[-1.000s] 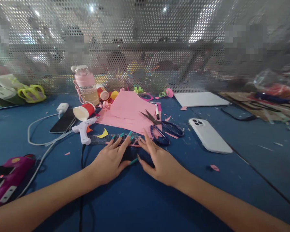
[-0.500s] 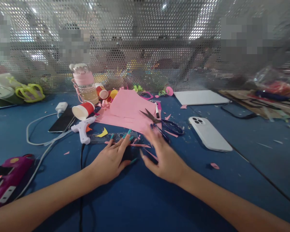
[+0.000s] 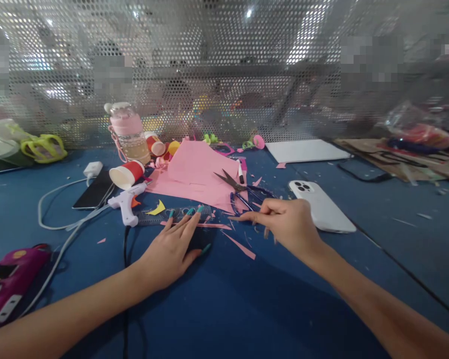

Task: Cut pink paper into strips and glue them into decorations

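My left hand lies flat with its fingers spread, the tips resting on a clear stencil ruler and beside a thin pink paper strip. My right hand is closed, fingers curled, just in front of the blue-handled scissors. Whether anything is between its fingers is hidden. The scissors lie with their blades apart on pink paper sheets. A pointed pink scrap sits between my hands. On the ruler lies a yellow paper scrap.
Left of the ruler are a white glue gun, a red paper cup, a black phone and a purple device. A water bottle stands behind. To the right lie a white phone and a white sheet.
My right hand has moved to the right, and its spread fingers have curled in. The pointed pink scrap now shows in full. My left hand has stayed nearly in place.
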A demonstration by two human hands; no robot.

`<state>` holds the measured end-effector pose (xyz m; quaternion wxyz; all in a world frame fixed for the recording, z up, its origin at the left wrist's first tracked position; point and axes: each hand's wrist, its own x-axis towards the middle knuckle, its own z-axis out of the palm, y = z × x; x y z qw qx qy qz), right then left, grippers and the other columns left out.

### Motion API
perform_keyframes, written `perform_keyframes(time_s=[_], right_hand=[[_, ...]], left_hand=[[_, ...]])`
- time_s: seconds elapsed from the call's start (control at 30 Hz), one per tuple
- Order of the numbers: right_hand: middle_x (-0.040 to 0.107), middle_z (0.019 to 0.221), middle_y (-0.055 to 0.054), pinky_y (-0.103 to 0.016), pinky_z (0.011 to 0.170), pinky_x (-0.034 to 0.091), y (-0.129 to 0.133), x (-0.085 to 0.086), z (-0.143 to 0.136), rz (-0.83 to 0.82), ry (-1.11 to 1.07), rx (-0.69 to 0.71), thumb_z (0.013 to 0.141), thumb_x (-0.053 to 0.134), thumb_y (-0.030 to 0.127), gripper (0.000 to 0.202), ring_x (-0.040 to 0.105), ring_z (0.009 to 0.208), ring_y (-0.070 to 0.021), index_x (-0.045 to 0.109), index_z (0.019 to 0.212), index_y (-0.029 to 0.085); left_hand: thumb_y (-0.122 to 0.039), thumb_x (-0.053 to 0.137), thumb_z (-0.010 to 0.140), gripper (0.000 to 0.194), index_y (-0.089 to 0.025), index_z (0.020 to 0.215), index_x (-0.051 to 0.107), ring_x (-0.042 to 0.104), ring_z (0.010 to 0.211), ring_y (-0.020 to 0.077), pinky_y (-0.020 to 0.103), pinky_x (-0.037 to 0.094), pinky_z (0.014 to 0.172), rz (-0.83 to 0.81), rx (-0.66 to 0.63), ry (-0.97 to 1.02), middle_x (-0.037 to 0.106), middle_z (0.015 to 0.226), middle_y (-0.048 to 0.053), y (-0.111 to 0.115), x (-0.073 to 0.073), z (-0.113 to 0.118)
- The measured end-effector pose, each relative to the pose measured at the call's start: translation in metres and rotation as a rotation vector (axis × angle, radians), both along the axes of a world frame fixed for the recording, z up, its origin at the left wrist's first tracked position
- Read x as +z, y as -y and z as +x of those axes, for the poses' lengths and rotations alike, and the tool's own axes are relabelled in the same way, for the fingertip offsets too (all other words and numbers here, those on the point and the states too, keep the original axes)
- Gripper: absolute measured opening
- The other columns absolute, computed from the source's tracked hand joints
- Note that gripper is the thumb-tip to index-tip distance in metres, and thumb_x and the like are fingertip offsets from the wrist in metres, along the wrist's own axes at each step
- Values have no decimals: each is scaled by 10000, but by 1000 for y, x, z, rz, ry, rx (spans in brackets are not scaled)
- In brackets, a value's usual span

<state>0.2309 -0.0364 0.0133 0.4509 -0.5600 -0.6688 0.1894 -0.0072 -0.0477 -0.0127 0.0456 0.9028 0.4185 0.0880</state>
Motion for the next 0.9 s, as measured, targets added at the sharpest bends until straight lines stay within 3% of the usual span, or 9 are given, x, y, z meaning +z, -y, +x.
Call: perform_keyframes(time_s=[0.13,0.2,0.3,0.4,0.6,0.7,0.8,0.87,0.9], right_hand=[[333,206,40,-217,249,238,0,6,7,69,-92,-17,653,599,599,628,339,206,-65,326,241,212],[375,214,41,-216,227,257,-2,8,8,-63,-294,-26,723,530,586,555,350,182,-77,477,316,212],[670,518,10,-228,394,491,-10,5,7,-192,-538,36,674,667,399,204,610,418,-133,692,750,211],[732,808,-59,-299,626,566,-15,-2,3,-282,-574,125,536,762,265,297,686,731,-202,681,811,186],[543,326,27,-211,216,371,-11,-7,1,-458,-600,140,445,812,308,265,485,241,-120,591,496,173],[511,302,24,-205,215,375,-14,-11,0,-424,-686,140,551,747,437,341,486,239,-119,543,452,183],[723,751,-75,-282,538,579,-19,-15,-1,-354,-656,231,658,668,442,272,691,664,-195,666,745,183],[633,1142,-82,-351,767,558,-20,-17,-2,-311,-590,322,650,684,396,409,626,981,-221,631,1019,228],[617,1171,-79,-360,780,552,-20,-17,-2,-301,-568,329,630,703,385,452,612,1007,-227,621,1048,234]], left_hand=[[-242,427,850,611,-141,1372,127,336,1273,247,468,312,1032,18,20,13,408,1365,155,0,-1,1],[-247,414,854,594,-137,1368,139,357,1261,251,476,319,1025,31,16,17,428,1349,161,1,-1,1],[-267,407,863,571,-90,1352,170,375,1251,261,479,334,1015,49,1,0,439,1331,194,0,-1,1],[-295,409,869,547,-66,1328,220,379,1246,272,495,335,1009,54,2,-35,445,1320,208,0,-1,1],[-308,419,867,546,-39,1313,255,377,1247,269,486,327,1018,29,23,-71,456,1309,209,1,2,3],[-308,417,866,532,-49,1308,271,366,1254,264,485,323,1021,30,27,-75,452,1318,193,1,2,3],[-312,415,869,531,-46,1306,274,374,1251,261,478,326,1020,35,27,-72,455,1314,197,1,2,3],[-317,408,872,533,-48,1310,268,381,1248,260,477,327,1020,37,29,-63,455,1313,201,1,2,3],[-318,401,874,528,-54,1311,268,383,1247,258,478,328,1018,39,30,-57,450,1317,200,1,2,3]])
